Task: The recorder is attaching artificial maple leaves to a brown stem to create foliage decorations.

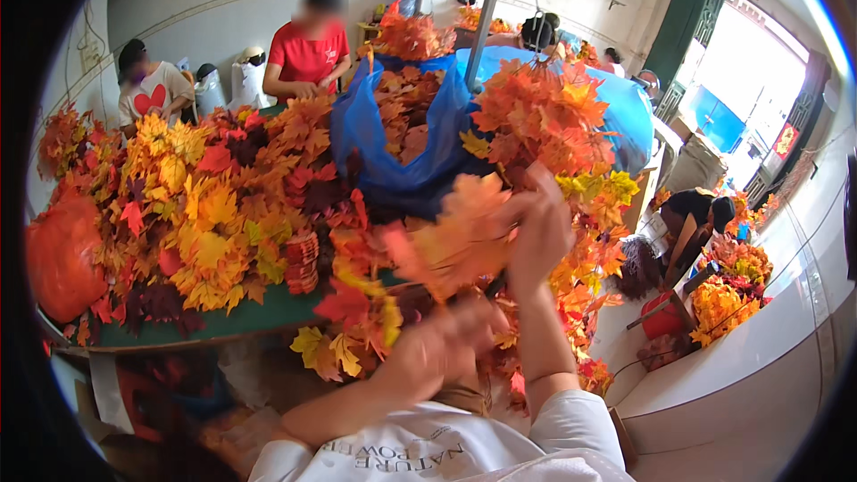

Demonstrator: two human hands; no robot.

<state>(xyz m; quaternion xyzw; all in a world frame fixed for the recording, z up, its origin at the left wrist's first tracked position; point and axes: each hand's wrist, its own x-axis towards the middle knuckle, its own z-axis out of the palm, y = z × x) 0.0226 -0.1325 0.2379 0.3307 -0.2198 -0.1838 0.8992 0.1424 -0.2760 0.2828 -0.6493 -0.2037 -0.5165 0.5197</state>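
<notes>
My right hand is raised at the middle of the view, closed on a spray of orange artificial maple leaves. The spray is blurred by motion, and its stem is mostly hidden by the hand. Below and to the left, my left hand is apart from the spray, its fingers smeared. Red and yellow maple leaves lie just past it at the table's near edge. Behind my right hand a large bunch of orange-red leaves stands close to a metal pole.
Heaps of yellow leaves cover the green table. A blue plastic bag holds more leaves; a red bag lies far left. Across the table stands a person in red. Another person bends over at right.
</notes>
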